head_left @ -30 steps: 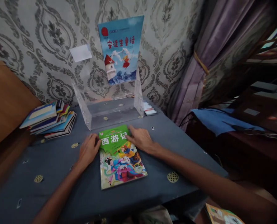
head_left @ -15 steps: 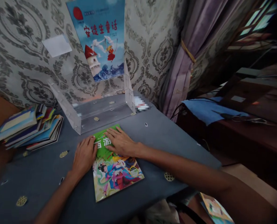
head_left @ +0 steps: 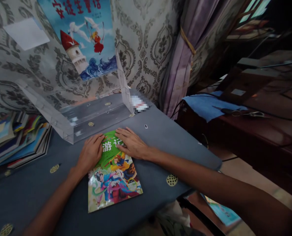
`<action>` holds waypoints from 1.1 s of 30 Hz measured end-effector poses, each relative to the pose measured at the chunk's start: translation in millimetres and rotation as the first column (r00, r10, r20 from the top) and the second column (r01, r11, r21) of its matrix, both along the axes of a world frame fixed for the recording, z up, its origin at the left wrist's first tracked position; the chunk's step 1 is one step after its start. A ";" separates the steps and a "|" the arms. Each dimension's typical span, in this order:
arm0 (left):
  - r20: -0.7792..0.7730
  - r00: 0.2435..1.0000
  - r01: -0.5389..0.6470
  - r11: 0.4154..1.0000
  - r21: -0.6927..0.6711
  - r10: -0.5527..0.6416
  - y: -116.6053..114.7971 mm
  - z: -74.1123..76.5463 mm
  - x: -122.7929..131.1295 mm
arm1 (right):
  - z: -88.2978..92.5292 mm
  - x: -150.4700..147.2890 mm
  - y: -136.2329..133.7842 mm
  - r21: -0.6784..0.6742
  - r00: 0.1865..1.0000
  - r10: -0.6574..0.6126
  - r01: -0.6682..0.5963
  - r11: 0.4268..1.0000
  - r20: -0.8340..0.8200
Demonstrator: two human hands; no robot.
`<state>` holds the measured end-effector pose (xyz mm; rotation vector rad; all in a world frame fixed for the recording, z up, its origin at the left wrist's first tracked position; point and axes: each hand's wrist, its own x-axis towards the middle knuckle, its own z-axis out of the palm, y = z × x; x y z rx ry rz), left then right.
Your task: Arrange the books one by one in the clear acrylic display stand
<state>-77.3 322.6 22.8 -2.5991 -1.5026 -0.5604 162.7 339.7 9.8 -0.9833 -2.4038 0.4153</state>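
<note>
Floor, nearest: one book with a blue cover under the surface's edge, mostly hidden by my right forearm, title unreadable.

Surface, grey-blue cloth: one green-covered picture book lying flat, face up, directly in front of me and just short of the stand. My left hand rests open, palm down, on its upper left corner and covers the first title character. My right hand lies open and flat on its upper right edge. Neither hand grips anything.

Left edge: one loose stack of books, cut off by the frame, count not readable.

Clear acrylic stand, open towards me: lower tiers bare. One blue fairy-tale book stands upright at its back, its top cut off by the frame. Whether it rests on the stand's rear step or against the wall, I cannot tell.

Behind the stand's right panel: a small blurred item, not identifiable.

Wall: one white sheet fixed to the patterned wallpaper. Purple curtain to the right, tied back.
</note>
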 end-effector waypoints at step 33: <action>0.125 0.991 0.047 0.999 0.004 -0.047 23.7 -5.7 -0.1 | -19.4 8.2 -4.8 -0.077 0.981 0.097 -0.112 0.991 -0.170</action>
